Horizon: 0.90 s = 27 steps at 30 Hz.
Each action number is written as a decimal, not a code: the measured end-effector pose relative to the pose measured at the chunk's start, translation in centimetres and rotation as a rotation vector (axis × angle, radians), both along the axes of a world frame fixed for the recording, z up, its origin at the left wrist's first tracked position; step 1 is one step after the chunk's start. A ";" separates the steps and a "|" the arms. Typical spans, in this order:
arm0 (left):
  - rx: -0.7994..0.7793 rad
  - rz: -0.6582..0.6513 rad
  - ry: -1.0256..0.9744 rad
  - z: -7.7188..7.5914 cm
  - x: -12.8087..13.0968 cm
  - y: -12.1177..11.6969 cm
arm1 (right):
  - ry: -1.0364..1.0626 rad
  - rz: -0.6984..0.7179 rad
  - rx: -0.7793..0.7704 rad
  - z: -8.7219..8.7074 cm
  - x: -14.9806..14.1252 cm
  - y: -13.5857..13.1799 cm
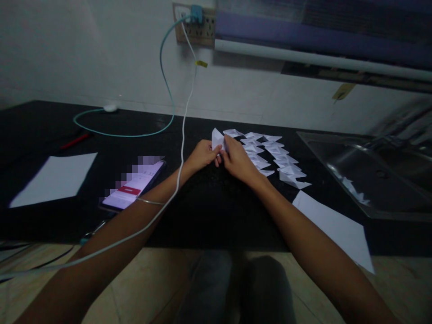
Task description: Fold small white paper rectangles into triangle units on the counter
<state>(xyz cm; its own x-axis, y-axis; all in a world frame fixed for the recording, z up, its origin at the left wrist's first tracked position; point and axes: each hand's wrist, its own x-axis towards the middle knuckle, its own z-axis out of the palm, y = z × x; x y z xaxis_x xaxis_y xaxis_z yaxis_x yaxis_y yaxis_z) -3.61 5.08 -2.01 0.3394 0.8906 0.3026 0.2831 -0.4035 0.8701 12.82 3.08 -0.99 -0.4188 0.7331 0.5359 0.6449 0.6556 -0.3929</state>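
Observation:
Both hands meet over the middle of the dark countertop [209, 211], closed on a small piece of folded white paper [218, 137] that comes to a point at the top. My left hand [202, 155] pinches its lower left side, thumb in front. My right hand [238, 157] grips the right side, and its fingers hide part of the paper. Just right of that hand lie several folded paper pieces [285, 159] in slanting rows, each with pointed ends. A flat white sheet [332, 225] lies under and beside my right forearm, its corner past the counter's front edge.
At left are another white sheet [57, 177], a lit phone [133, 184] and a red pen-like object [76, 141]. A white cable [184, 135] crosses over my left forearm; a teal cable [124, 135] loops behind. A metal sink [374, 180] is set in at right, below a wall socket strip's [199, 31] level.

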 end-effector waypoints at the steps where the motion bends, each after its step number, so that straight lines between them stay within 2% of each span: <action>1: 0.007 0.006 -0.006 -0.1 0.0 0.0 | -0.002 0.001 0.001 0.0 0.0 -0.1; 9: 0.051 0.123 0.009 -0.5 0.0 0.3 | -0.069 0.000 -0.017 -0.2 -0.1 -0.5; 13: 0.023 0.088 -0.074 -0.4 0.0 0.6 | -0.021 -0.010 0.002 0.3 -0.2 -0.7; 22: -0.106 0.052 -0.198 1.1 -0.3 -0.4 | 0.062 -0.006 0.028 0.2 0.0 -0.5; 27: -0.170 0.064 -0.265 1.0 -0.5 -0.5 | 0.084 -0.011 0.014 0.2 0.3 -0.3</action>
<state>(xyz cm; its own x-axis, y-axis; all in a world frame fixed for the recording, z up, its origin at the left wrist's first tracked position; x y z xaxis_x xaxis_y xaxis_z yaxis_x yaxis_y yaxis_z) -4.08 4.60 -0.99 0.2101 0.9531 0.2181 0.0577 -0.2347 0.9703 13.15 2.80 -0.81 -0.3639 0.7297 0.5789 0.6169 0.6545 -0.4372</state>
